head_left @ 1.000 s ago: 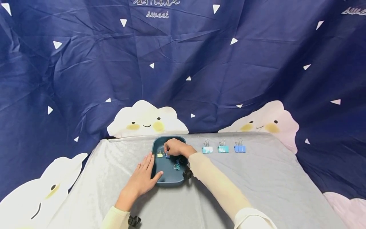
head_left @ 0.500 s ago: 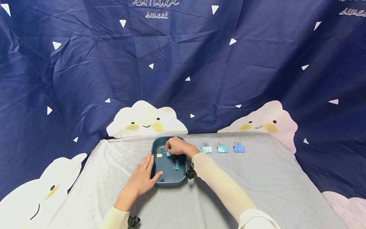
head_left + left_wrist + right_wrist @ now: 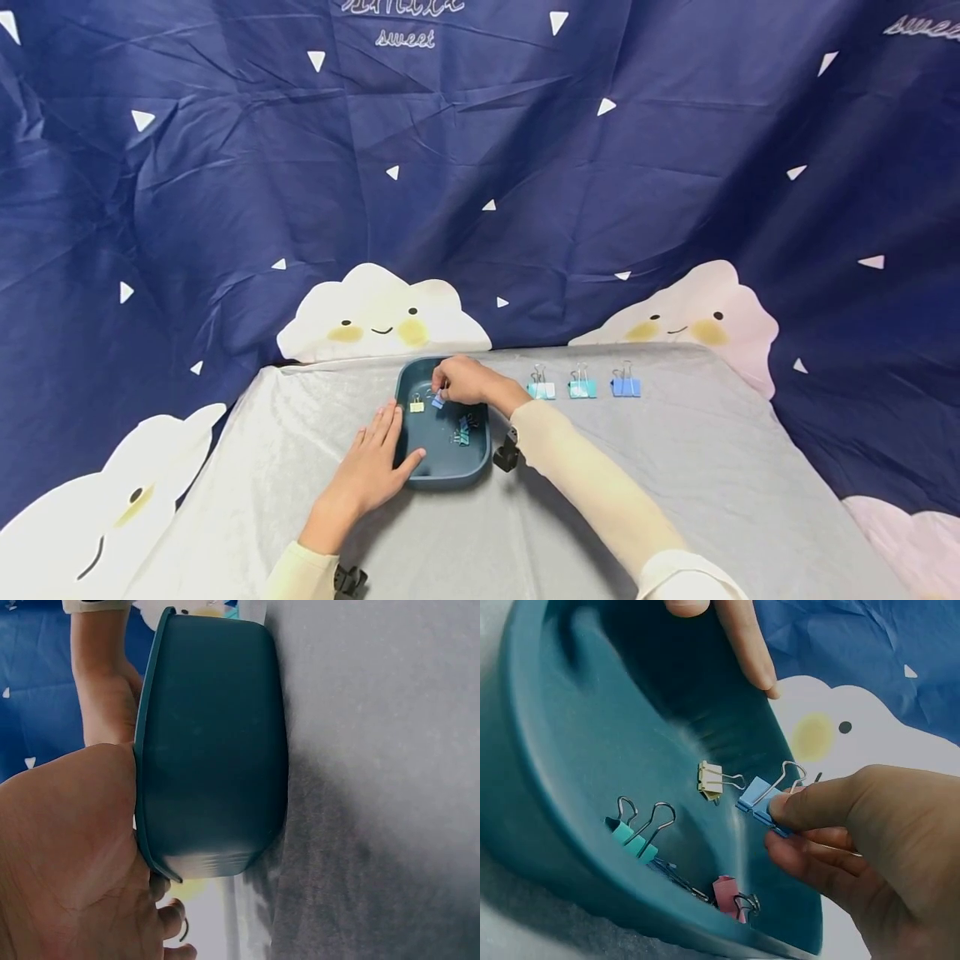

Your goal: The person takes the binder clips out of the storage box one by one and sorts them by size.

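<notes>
Right hand (image 3: 468, 381) pinches blue binder clip (image 3: 761, 801) inside teal bin (image 3: 442, 482)

Head view: the left hand (image 3: 369, 467) rests flat-fingered against the bin's left side; the blue binder clip is right of its fingertips. Left wrist view: the palm meets the rim; the bin's wall hides the clip. Right wrist view: thumb and fingers grip the clip just beside a yellow binder clip (image 3: 711, 780).

the head view is bright and evenly lit, with soft shadows on the grey cloth (image 3: 720, 475) below the tray (image 3: 442, 464) and the right sleeve (image 3: 592, 492). both wrist views are dimmer and duller, with pale sheen on the tray.
</notes>
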Tool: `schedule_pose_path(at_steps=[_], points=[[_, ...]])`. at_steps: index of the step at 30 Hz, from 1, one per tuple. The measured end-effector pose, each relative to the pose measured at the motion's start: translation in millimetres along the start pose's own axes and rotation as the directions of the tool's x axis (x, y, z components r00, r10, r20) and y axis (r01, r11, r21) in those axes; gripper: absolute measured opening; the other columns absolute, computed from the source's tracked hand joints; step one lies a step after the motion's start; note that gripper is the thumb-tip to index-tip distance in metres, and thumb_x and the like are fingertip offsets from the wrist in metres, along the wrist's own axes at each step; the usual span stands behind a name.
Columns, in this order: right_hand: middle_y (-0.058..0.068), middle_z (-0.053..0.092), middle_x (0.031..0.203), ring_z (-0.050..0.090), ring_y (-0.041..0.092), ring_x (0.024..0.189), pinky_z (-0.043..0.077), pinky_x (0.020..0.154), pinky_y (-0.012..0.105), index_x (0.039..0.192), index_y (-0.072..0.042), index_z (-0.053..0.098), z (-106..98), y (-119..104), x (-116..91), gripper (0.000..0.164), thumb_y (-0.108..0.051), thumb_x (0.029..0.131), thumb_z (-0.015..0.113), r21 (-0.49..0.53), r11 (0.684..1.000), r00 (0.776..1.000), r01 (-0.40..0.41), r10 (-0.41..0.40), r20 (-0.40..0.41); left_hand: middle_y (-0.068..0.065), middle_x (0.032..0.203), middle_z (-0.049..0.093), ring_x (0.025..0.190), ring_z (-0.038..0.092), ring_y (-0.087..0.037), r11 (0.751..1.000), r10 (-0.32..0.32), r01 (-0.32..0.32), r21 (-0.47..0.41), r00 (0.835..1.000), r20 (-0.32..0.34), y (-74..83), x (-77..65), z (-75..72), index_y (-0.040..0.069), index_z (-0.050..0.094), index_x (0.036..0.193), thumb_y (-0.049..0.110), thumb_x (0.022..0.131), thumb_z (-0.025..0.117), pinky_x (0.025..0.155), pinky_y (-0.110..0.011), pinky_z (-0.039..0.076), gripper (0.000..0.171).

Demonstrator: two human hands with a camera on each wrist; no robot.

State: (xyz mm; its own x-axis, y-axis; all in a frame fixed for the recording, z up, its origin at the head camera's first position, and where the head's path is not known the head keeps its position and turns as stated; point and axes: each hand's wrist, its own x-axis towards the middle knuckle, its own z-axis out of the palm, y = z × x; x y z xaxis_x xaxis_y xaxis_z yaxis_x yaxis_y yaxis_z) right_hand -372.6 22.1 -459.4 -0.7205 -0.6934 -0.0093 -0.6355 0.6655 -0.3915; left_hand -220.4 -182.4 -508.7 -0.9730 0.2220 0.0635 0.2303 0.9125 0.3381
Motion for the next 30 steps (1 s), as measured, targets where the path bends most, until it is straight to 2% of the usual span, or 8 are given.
schedule_pose_path(at_steps=[11, 17, 20, 24, 30], points=[[-0.001, 0.079, 0.096, 0.068, 0.009, 0.084, 0.059, 0.081, 0.028, 0.098, -0.013, 0.082, -8, 3, -13, 0.009, -0.006, 0.097, 0.076, 0.061, 0.997, 0.996, 0.055, -0.051, -0.075, -0.019, 0.178, 0.017, 0.165, 0.019, -0.041, 1.000, -0.008, 0.008, -0.004, 1.000, -0.001, 1.3, -0.6, 0.6, -0.003, 0.024, 0.168, 0.052, 0.108, 0.055, 0.129, -0.067, 0.025, 0.087], [-0.005, 0.075, 0.081, 0.062, 0.003, 0.070, 0.054, 0.070, 0.022, 0.095, -0.013, 0.081, -12, 5, -20, 0.011, -0.006, 0.099, 0.074, 0.079, 0.994, 0.992, 0.080, -0.072, -0.101, -0.019, 0.178, 0.016, 0.165, 0.018, -0.041, 1.000, -0.012, 0.012, -0.010, 1.000, 0.003, 1.3, -0.2, 1.1, -0.002, 0.022, 0.168, 0.053, 0.108, 0.055, 0.130, -0.066, 0.024, 0.088], [-0.003, 0.074, 0.077, 0.061, 0.003, 0.068, 0.053, 0.068, 0.021, 0.094, -0.011, 0.081, -15, 5, -24, 0.012, -0.004, 0.099, 0.073, 0.078, 0.991, 0.988, 0.113, -0.103, -0.118, -0.020, 0.178, 0.017, 0.165, 0.019, -0.042, 1.000, -0.010, 0.010, -0.013, 1.000, 0.002, 1.1, 0.3, 1.2, -0.003, 0.022, 0.168, 0.053, 0.108, 0.056, 0.129, -0.067, 0.024, 0.088], [-0.002, 0.076, 0.081, 0.063, 0.002, 0.073, 0.054, 0.072, 0.020, 0.098, -0.008, 0.082, -17, 6, -31, 0.012, -0.003, 0.099, 0.072, 0.071, 0.988, 0.981, 0.138, -0.127, -0.145, -0.019, 0.179, 0.016, 0.165, 0.018, -0.041, 1.000, -0.017, 0.017, -0.013, 1.000, 0.012, 0.6, 0.4, 1.9, -0.002, 0.021, 0.168, 0.052, 0.108, 0.056, 0.130, -0.067, 0.023, 0.089], [0.003, 0.079, 0.098, 0.070, 0.007, 0.082, 0.056, 0.075, 0.022, 0.108, -0.005, 0.081, -23, 8, -46, 0.016, -0.001, 0.100, 0.069, 0.117, 0.986, 0.980, 0.119, -0.098, -0.174, -0.020, 0.178, 0.018, 0.165, 0.020, -0.042, 1.000, -0.016, 0.016, -0.022, 1.000, 0.000, 2.7, -0.5, 0.8, -0.003, 0.023, 0.168, 0.051, 0.108, 0.057, 0.129, -0.067, 0.025, 0.088]])
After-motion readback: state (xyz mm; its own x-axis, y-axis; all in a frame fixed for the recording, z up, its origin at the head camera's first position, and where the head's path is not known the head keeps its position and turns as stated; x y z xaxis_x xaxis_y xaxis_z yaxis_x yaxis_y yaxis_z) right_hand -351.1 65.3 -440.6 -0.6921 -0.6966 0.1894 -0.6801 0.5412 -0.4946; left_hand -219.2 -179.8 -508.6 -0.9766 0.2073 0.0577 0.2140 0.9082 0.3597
